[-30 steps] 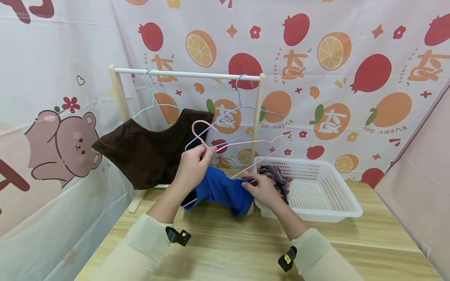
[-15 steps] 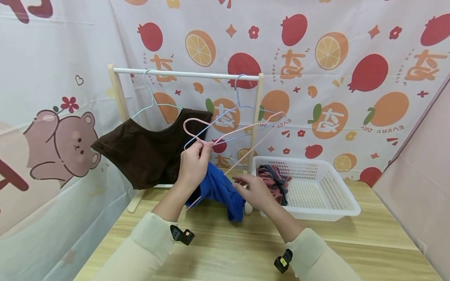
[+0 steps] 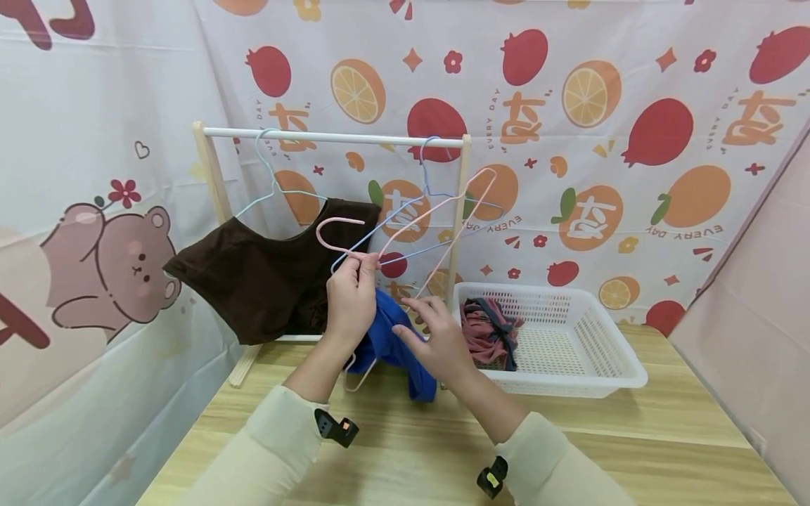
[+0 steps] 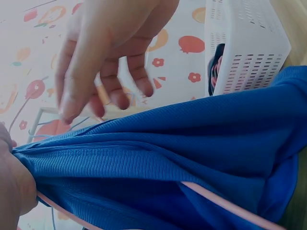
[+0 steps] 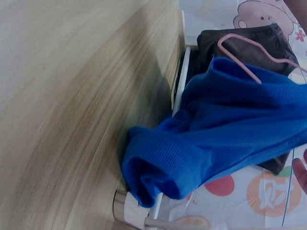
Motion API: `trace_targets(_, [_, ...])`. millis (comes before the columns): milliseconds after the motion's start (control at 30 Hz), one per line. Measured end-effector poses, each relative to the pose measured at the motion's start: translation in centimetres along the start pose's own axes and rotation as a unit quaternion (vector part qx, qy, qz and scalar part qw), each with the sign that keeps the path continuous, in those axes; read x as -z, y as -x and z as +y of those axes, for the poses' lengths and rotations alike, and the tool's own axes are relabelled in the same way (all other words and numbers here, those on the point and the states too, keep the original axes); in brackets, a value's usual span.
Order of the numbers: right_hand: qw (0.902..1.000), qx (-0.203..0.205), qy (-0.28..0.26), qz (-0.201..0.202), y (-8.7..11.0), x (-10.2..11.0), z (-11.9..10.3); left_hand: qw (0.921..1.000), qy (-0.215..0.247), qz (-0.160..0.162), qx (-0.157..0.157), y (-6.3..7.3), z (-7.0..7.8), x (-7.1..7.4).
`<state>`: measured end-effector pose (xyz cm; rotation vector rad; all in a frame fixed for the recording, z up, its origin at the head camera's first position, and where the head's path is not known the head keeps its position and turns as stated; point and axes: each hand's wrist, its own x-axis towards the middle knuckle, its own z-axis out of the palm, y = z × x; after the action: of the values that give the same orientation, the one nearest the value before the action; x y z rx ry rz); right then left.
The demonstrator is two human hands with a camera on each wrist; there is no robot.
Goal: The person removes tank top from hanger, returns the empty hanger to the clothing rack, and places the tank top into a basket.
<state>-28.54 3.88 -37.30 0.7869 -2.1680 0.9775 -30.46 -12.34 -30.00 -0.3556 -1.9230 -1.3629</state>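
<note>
My left hand pinches the pink hanger at the base of its hook. In the left wrist view that hand, at the left edge, also grips the gathered edge of a blue garment with ribbed bands. One end of the hanger sticks out of the garment's ribbed opening, while the other slants up and right, bare. The garment droops toward the table. My right hand is beside the cloth, fingers loosely bent and holding nothing; its fingertips overlap the hanger's lower bar in the head view.
Behind stands a wooden rack with a white rod. On it hang a brown top on a mint hanger and a bare blue hanger. At right, a white basket holds a crumpled pink-and-dark cloth.
The pink hanger has tilted, its free end rising and moving left. My right hand has come off the blue garment and shifted left. My left hand keeps its grip.
</note>
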Motion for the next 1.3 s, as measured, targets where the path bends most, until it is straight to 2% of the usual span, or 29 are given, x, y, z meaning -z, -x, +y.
trace_targets(100, [0.9996,0.019,0.014,0.014,-0.2,-0.4,-0.6,0.9997,0.017,0.007,0.013,0.1,0.1,-0.3])
trace_targets(300, [0.9965,0.059,0.051,0.032,-1.0,-0.9,-1.6,0.9982,0.05,0.029,0.014,0.5,-0.1,-1.1])
trace_targets(567, [0.9957,0.054,0.066,0.036,-1.2,-1.4,-2.0,0.997,0.065,0.038,0.018,1.0,-0.2,-1.9])
trace_targets(700, [0.9976,0.04,0.032,0.046,-1.3,-1.5,-1.8,0.9968,0.067,0.039,0.02,1.1,-0.3,-2.0])
trace_targets(800, [0.9979,0.007,-0.014,0.063,-1.4,-1.3,-1.4,0.9967,0.072,0.031,0.021,1.2,0.2,-1.8])
trace_targets(967, [0.9921,-0.051,-0.074,0.087,-1.4,-0.8,-0.9,0.9949,0.097,0.014,0.022,1.3,2.6,-1.0])
trace_targets(1067, [0.9897,-0.068,-0.087,0.09,-1.4,-0.7,-0.7,0.9936,0.109,0.007,0.028,1.3,3.5,-0.6])
trace_targets(1300, [0.9806,-0.097,-0.144,0.091,-1.2,-0.5,-0.7,0.9909,0.125,-0.007,0.049,1.1,3.7,-0.3])
